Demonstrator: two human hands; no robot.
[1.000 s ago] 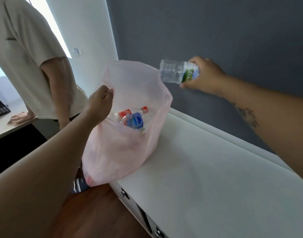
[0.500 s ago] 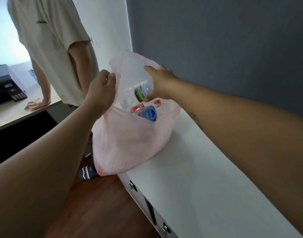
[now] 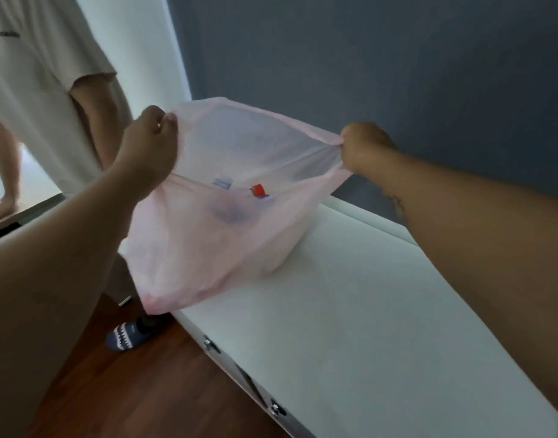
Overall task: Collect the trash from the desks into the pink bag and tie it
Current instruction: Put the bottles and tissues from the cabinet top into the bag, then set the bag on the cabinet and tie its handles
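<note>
The translucent pink bag (image 3: 208, 248) hangs at the left end of the white desk (image 3: 350, 311), its bottom partly resting on the desk corner. My left hand (image 3: 151, 137) grips the bag's rim on the left. My right hand (image 3: 363, 147) grips the rim on the right, and the mouth is stretched wide between them. Inside, bottles show through the plastic: a red-labelled bottle (image 3: 258, 191) and a blue-labelled one (image 3: 222, 183), both blurred.
Another person in a beige T-shirt (image 3: 44, 90) stands at the left, one hand on a second desk (image 3: 28, 213). A dark blue wall (image 3: 397, 74) runs behind the white desk. A patterned slipper (image 3: 129, 338) rests on the wooden floor beside the desk's drawers.
My right hand dropped the clear bottle into the bag and moved right to take hold of the rim. The bag mouth is now pulled wide between both hands.
</note>
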